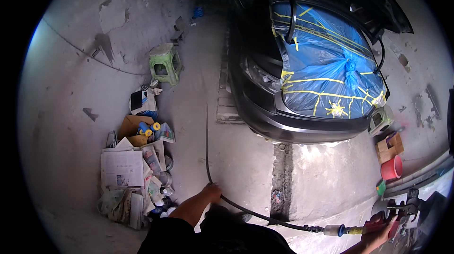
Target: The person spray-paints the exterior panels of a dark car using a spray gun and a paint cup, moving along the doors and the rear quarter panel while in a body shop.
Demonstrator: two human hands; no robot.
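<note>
My left hand (212, 191) is closed round a black air hose (265, 217). From there the hose runs across the front of my body to the right. It ends in metal couplings and a clear inline filter with blue ends (334, 230). My right hand (382, 236), at the lower right, grips what looks like a spray gun (374, 223) with a red body, joined to the hose fitting. Fingers and dark metal parts beside it partly hide the gun. Ahead stands a dark grey car (302, 132), its tailgate raised and its rear opening masked with blue plastic film (326, 65) and yellow tape.
Left of me lie a cardboard box (130, 128), newspapers (122, 168) and cans. A green stool (165, 63) stands beyond them. At right are a red bucket (392, 167), another carton (388, 148) and a dark metal stand (412, 206). The hose trails along the floor toward the car's left.
</note>
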